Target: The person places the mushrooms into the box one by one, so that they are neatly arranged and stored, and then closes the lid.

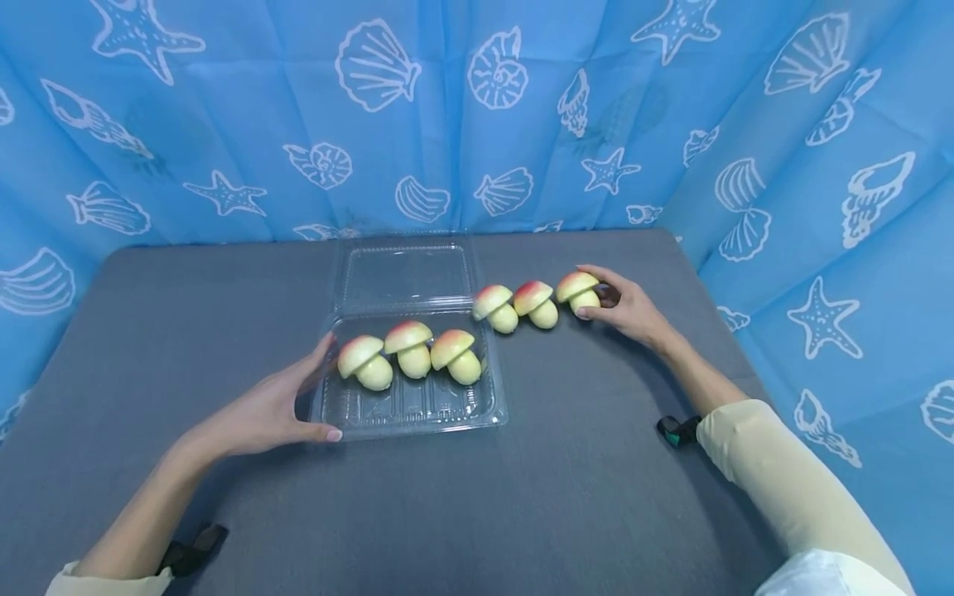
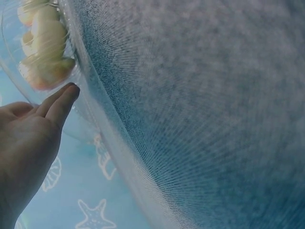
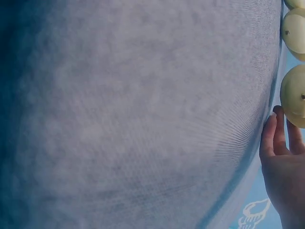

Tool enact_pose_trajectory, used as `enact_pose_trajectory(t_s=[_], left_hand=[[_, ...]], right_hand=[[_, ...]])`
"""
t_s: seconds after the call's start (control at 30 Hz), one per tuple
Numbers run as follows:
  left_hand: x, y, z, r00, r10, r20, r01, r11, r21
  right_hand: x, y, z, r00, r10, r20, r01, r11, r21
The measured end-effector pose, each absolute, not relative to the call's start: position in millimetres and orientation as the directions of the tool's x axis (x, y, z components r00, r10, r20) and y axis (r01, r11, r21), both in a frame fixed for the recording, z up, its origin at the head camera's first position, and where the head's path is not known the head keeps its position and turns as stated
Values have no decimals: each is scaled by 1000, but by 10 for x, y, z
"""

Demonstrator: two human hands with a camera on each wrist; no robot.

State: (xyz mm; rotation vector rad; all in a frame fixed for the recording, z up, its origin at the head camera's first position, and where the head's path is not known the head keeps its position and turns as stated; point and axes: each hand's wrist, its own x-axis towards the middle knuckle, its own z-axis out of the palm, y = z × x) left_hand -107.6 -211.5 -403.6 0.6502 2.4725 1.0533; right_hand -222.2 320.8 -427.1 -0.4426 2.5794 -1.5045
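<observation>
A clear plastic clamshell box lies with its lid folded back behind it. Three mushroom-shaped pieces with yellow stems and red-tinged caps, such as this toy mushroom, sit in the base. My left hand rests against the box's left side, thumb at the front corner and fingers extended farther back. To the right of the box, my right hand holds a mushroom between thumb and fingers. The right wrist view shows the round stem end of this mushroom by the fingertips.
Two more mushrooms, one by the box's back right corner and another beside it, form a row with the held one. A grey cloth covers the table. Behind hangs a blue curtain with white shells and starfish.
</observation>
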Motion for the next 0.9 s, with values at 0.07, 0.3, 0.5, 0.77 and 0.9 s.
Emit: enact_pose_trajectory(t_s=[0.07, 0.3, 0.5, 0.77, 0.9], left_hand=[[-1072, -2104, -4046, -822, 548, -155, 268, 613, 743], [-1071, -2090, -4058, -824, 544, -156, 271, 622, 735], [-1063, -2122, -4055, -827, 540, -158, 271, 627, 730], [-1072, -2103, -4049, -830, 531, -170, 268, 647, 714], [-1078, -2103, -4053, -834, 524, -171, 272, 661, 700]], right_hand=[[-2209, 3218, -4257, -951, -306, 45, -190, 462, -866], [-2178, 3232, -4209, -959, -271, 86, -204, 442, -873], [-2129, 3178, -4153, -954, -283, 101, -214, 407, -888], [-2030, 3124, -4067, -941, -298, 163, -276, 390, -879], [-1992, 3085, -4040, -928, -331, 170, -292, 366, -883]])
